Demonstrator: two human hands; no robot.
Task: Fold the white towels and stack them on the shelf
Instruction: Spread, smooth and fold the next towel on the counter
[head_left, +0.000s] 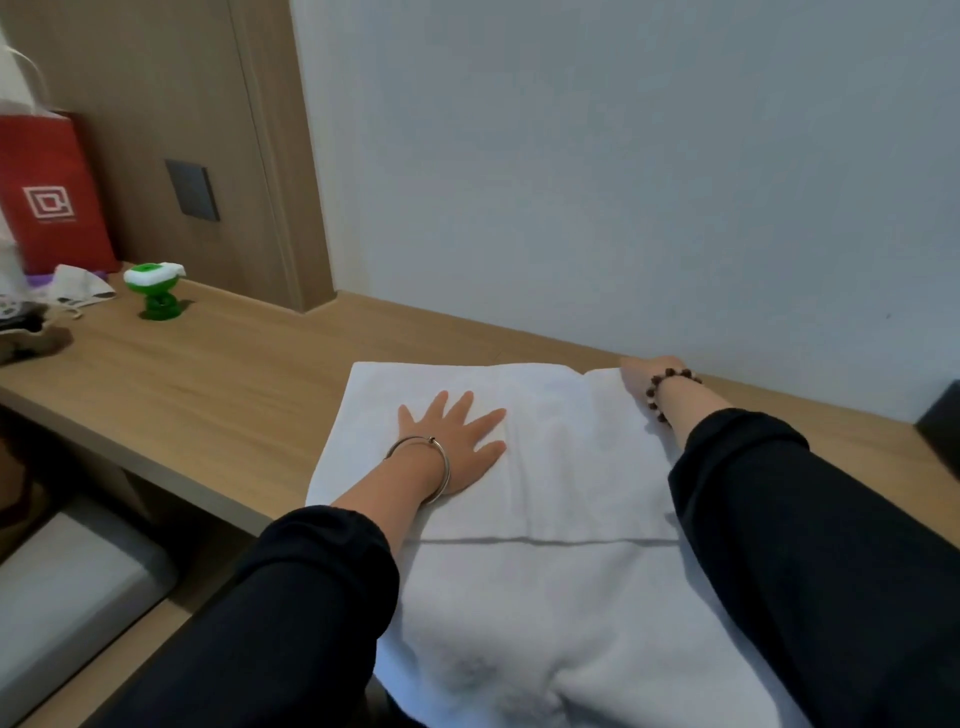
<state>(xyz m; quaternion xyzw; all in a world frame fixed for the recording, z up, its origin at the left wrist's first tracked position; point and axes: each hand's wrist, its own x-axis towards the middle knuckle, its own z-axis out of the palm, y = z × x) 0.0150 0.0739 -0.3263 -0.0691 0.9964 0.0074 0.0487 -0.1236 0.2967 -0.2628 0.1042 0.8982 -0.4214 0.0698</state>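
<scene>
Head view, single frame. One white towel (561, 467) lies on the wooden desk (208, 364), directly ahead of the person. Its long axis runs from the wall (623, 182) toward the body; the far end lies flat near the wall, and the near end hangs off the desk's front edge toward the lap. A straight line crosses the towel between the two forearms, probably a hem or a folded edge. A faint crease runs lengthwise at the far end. The left hand (457, 441) lies palm down on the left-centre of the flat part, fingers straight and spread, pressing and gripping nothing. The right hand (641, 376) is stretched out to the far right corner of the towel, close to the wall. Its fingers are hidden behind the wrist, so I cannot tell whether they pinch the corner or only rest on it. Judgement: step in hand is smoothing or squaring before a fold. The right hand is nearer the far edge and the left nearer the middle, so a fold would most easily bring the far end toward the body, with the left hand as anchor. No shelf identifiable in view. A red paper bag (47, 197) and a small green object (156, 291) stand well apart at far left.
</scene>
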